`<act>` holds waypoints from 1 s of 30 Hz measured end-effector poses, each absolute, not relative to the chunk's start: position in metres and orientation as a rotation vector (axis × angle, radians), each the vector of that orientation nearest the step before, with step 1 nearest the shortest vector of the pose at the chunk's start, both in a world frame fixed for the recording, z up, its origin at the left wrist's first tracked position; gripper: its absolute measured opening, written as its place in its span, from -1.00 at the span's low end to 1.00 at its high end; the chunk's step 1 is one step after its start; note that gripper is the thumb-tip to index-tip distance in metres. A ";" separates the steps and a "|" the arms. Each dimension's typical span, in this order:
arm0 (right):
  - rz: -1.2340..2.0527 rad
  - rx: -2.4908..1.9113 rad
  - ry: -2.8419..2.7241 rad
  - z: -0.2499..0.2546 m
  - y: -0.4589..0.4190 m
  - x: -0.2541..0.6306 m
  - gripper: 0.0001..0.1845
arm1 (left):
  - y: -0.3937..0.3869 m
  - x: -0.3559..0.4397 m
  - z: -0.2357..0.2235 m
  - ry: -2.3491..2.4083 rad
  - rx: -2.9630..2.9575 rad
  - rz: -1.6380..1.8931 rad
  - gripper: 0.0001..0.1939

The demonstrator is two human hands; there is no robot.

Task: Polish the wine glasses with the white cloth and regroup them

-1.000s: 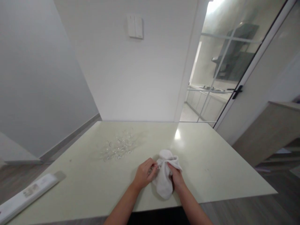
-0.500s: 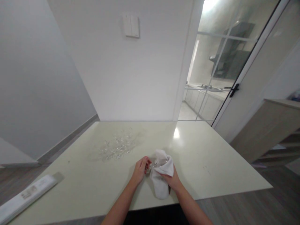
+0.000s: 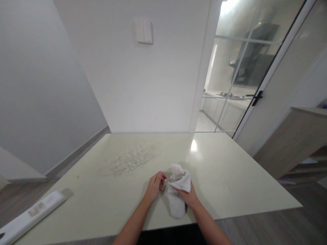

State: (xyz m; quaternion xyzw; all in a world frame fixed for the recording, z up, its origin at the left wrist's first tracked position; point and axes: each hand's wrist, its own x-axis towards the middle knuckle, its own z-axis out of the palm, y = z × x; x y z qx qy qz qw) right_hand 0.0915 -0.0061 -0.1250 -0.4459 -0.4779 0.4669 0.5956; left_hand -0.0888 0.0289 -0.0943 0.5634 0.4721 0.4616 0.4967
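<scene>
My right hand (image 3: 188, 197) is closed around a white cloth (image 3: 176, 194), which hangs down toward the near table edge. My left hand (image 3: 155, 185) is pinched shut on a small clear glass piece (image 3: 166, 181) at the cloth's upper edge; the cloth wraps part of it. Several clear glass items (image 3: 129, 159) lie in a cluster on the pale table (image 3: 230, 177), farther back and left of my hands.
A long white box (image 3: 30, 213) lies at the table's near left corner. A wall with a light switch (image 3: 143, 31) stands behind the table. A glass door (image 3: 245, 81) to a kitchen is at the right, a wooden cabinet (image 3: 293, 139) beyond it.
My right hand turned the cloth and regripped it from below; the cloth now bunches over the glass piece. My left hand drew in slightly toward the cloth.
</scene>
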 end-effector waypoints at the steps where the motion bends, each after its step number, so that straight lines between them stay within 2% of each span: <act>1: 1.083 -1.032 -1.117 -0.123 -0.006 0.091 -0.29 | 0.029 -0.089 -0.095 1.142 1.365 1.113 -0.43; 5: 1.099 -1.020 -1.142 -0.117 -0.008 0.091 -0.33 | 0.030 -0.089 -0.096 1.147 1.370 1.098 -0.45; 11: 1.079 -1.050 -1.135 -0.126 -0.006 0.091 -0.20 | 0.032 -0.090 -0.100 1.144 1.399 1.098 -0.43; 21: 1.097 -1.060 -1.147 -0.119 -0.008 0.090 -0.32 | 0.032 -0.090 -0.101 1.144 1.414 1.100 -0.45; 30: 1.130 -1.041 -1.145 -0.112 -0.008 0.089 -0.33 | 0.032 -0.091 -0.103 1.144 1.446 1.091 -0.42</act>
